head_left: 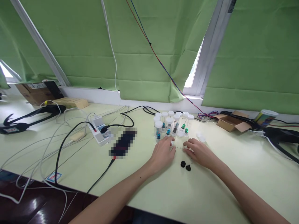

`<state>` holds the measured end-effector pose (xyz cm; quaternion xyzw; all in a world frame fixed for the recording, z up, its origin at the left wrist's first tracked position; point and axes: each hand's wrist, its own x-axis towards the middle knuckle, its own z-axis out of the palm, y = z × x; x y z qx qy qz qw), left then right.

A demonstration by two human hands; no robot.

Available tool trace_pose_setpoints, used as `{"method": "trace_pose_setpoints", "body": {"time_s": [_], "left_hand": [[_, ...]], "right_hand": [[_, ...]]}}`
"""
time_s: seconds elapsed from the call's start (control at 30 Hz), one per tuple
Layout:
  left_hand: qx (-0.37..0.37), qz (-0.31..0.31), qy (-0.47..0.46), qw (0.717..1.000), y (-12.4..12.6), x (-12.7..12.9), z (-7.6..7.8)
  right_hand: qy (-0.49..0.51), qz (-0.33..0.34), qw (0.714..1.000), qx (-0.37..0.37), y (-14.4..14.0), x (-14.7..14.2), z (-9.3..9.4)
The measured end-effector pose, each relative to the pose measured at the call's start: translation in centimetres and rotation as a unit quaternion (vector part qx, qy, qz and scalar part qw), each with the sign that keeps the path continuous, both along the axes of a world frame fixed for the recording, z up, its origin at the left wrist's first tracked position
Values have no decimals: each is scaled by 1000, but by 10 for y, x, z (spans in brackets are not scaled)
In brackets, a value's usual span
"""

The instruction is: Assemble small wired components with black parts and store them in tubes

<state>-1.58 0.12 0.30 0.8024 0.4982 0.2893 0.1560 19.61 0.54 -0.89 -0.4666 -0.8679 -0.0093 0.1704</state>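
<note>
Most of the little vials (168,124) look capped and filled at the back of the surface (210,186), while the left hand (163,152) curls around a small white piece and the right hand (198,152) pinches something tiny, with two black caps (185,165) loose nearby.

At far left we see a cardboard box (35,91). A white power strip (100,133) lies left of centre. An open carton (231,122) sits far right.
</note>
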Motion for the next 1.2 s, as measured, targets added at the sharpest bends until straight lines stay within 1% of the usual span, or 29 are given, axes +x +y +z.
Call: {"method": "trace_pose_setpoints", "body": {"time_s": [0.07, 0.2, 0.33, 0.43, 0.63, 0.87, 1.07, 1.2], "left_hand": [[-6, 8, 8, 1000, 1, -1, 0], [-13, -1, 26, 1000, 2, -2, 0], [-3, -16, 30, 999, 3, -1, -1], [10, -20, 24, 999, 3, -1, -1], [25, -3, 3, 1000, 4, -3, 1], [20, 19, -9, 1000, 7, -5, 5], [11, 10, 4, 1000, 6, -5, 4], [-2, -3, 14, 1000, 5, -5, 6]], "right_hand": [[9, -4, 1000, -7, 0, 1, -1], [27, -9, 999, -27, -1, 2, -2], [35, -6, 999, -38, 0, 1, -5], [36, -5, 999, -36, 1, 0, -9], [24, -13, 999, -24, 0, -7, -11], [11, -13, 1000, -4, -1, -12, -12], [29, 1, 1000, -1, 1, -11, -15], [55, -1, 998, -8, 1, -12, -14]]}}
